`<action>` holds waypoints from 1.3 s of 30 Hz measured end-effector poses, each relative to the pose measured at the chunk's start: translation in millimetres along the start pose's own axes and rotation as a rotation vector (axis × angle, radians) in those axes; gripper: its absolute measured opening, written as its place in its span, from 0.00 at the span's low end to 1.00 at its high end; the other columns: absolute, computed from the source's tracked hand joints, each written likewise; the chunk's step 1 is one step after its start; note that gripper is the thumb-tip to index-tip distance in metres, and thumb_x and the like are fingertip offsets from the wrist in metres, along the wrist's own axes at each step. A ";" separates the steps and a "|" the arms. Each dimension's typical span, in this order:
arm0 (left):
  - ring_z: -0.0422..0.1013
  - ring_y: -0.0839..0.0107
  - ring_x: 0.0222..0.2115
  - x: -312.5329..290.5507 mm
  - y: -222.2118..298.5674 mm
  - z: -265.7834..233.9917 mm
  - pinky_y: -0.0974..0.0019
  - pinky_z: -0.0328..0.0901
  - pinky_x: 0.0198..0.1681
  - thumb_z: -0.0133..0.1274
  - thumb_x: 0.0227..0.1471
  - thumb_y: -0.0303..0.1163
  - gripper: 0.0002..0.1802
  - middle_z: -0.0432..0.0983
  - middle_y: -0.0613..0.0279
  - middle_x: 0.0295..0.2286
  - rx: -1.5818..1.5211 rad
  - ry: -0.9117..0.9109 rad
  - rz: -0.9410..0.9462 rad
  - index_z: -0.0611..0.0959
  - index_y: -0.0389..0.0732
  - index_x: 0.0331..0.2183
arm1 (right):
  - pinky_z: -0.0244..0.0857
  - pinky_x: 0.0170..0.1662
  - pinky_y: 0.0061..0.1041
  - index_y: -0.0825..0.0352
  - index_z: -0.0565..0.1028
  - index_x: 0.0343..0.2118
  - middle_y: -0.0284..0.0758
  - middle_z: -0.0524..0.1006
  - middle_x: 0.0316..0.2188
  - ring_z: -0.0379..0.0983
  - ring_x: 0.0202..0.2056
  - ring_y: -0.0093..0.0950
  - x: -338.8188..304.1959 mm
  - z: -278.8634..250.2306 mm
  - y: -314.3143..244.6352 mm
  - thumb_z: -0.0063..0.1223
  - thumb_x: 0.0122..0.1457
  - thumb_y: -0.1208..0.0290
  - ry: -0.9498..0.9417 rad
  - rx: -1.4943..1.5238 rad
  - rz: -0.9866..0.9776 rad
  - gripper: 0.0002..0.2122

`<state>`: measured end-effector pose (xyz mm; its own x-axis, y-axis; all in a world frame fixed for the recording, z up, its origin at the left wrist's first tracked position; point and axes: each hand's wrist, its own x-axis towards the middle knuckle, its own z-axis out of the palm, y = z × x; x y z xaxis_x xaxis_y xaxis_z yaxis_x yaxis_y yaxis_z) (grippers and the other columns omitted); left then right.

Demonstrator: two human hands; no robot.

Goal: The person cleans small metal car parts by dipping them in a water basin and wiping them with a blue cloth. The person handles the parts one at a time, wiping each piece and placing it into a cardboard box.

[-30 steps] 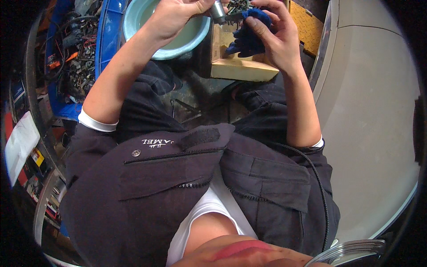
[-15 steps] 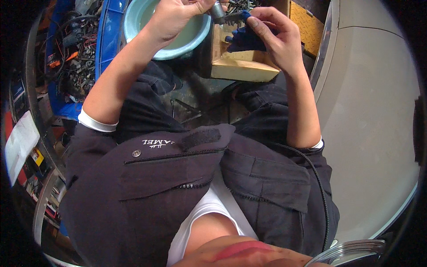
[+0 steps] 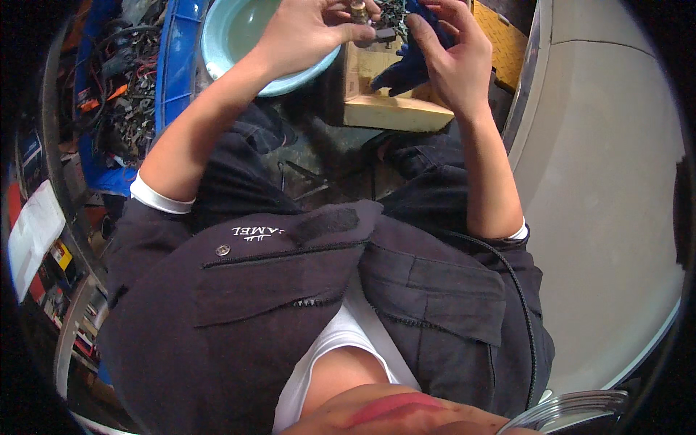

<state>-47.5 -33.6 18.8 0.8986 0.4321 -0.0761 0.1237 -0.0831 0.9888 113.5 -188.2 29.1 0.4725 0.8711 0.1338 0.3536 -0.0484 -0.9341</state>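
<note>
Near the top of the view, my left hand [image 3: 308, 32] pinches a small cylindrical metal part [image 3: 358, 13] with a brass-coloured end. A black block-shaped piece [image 3: 384, 35] sticks out from it toward the right. My right hand [image 3: 464, 69] is closed on a dark blue cloth [image 3: 406, 70], which hangs below the fingers, a short way from the part. Under the left wrist is a light blue basin [image 3: 217, 61] with cloudy liquid in it. An open cardboard box [image 3: 395, 114] sits below the cloth, with small metal pieces showing at its far end.
To the left, a blue crate [image 3: 174, 69] is heaped with cables and metal scraps. A large beige panel [image 3: 602, 196] runs along the right side. Beyond the box lies a yellow textured plate [image 3: 499, 40]. Dark tools [image 3: 308, 174] lie on the floor between my knees.
My left hand has moved right and turned the part, so its brass-coloured end now shows. The cloth in my right hand has come off the part and hangs apart from it.
</note>
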 end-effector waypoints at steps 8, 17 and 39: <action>0.77 0.78 0.40 -3.6 -14.7 15.3 0.72 0.71 0.47 0.65 0.50 0.24 0.18 0.81 0.62 0.36 0.002 -0.080 0.036 0.80 0.33 0.44 | 0.68 0.45 0.23 0.69 0.72 0.50 0.36 0.78 0.40 0.75 0.41 0.22 3.9 1.0 -6.6 0.53 0.56 0.83 0.030 -0.001 -0.270 0.17; 0.76 0.77 0.37 9.3 -8.5 -11.9 0.73 0.71 0.44 0.58 0.54 0.22 0.14 0.81 0.64 0.37 -0.033 0.082 0.001 0.80 0.34 0.44 | 0.67 0.52 0.39 0.59 0.78 0.44 0.37 0.79 0.40 0.73 0.47 0.42 2.8 -15.3 -19.3 0.55 0.53 0.83 -0.501 -0.181 -0.405 0.16; 0.77 0.69 0.45 5.0 -3.2 -6.4 0.64 0.74 0.49 0.54 0.51 0.10 0.15 0.81 0.53 0.43 0.194 0.022 0.443 0.79 0.35 0.40 | 0.70 0.46 0.43 0.71 0.75 0.48 0.54 0.79 0.37 0.76 0.44 0.52 8.1 -3.9 -1.1 0.50 0.66 0.59 -0.258 -0.215 0.002 0.18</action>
<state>-46.1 -25.4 16.1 0.8736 0.3362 0.3518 -0.1910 -0.4282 0.8833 120.1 -183.0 32.5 0.2636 0.9645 0.0181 0.5283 -0.1286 -0.8393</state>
